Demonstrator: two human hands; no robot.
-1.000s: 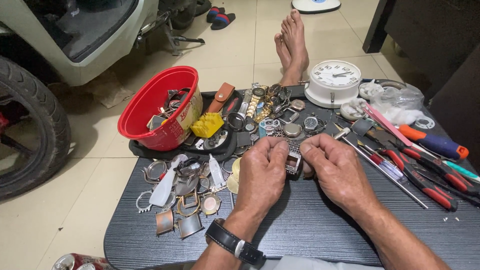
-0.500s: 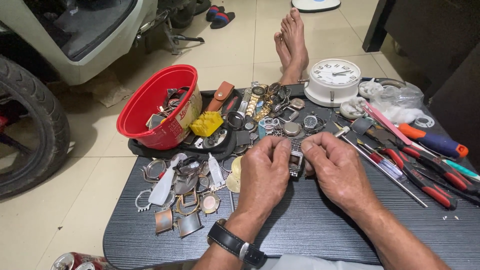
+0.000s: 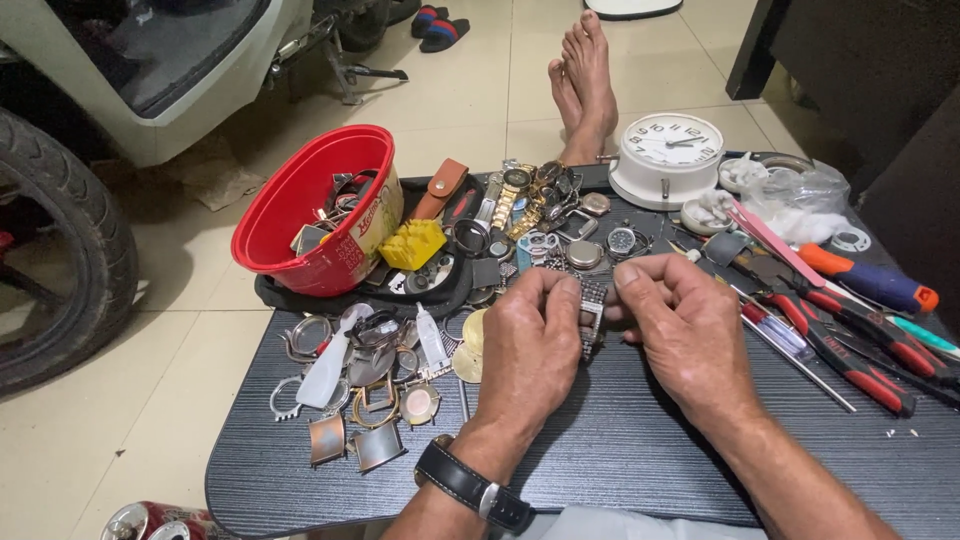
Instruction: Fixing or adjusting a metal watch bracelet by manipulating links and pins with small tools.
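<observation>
- Since a second ago my hands have barely shifted; they stay together over the dark surface (image 3: 640, 450), the metal watch band (image 3: 593, 312) standing a little more upright between them.
- My left hand (image 3: 530, 350), a black wristwatch (image 3: 470, 485) on its wrist, has its fingers (image 3: 560, 290) pinched shut on the band's left edge.
- My right hand (image 3: 685, 335) has its fingers (image 3: 630, 278) closed on the band's right side.
- Left of my hands lies a heap of watch cases (image 3: 365, 375); right, red-handled tools (image 3: 860, 345).
- Farther off stand a red bowl (image 3: 300, 205) and a white clock (image 3: 668, 155).
</observation>
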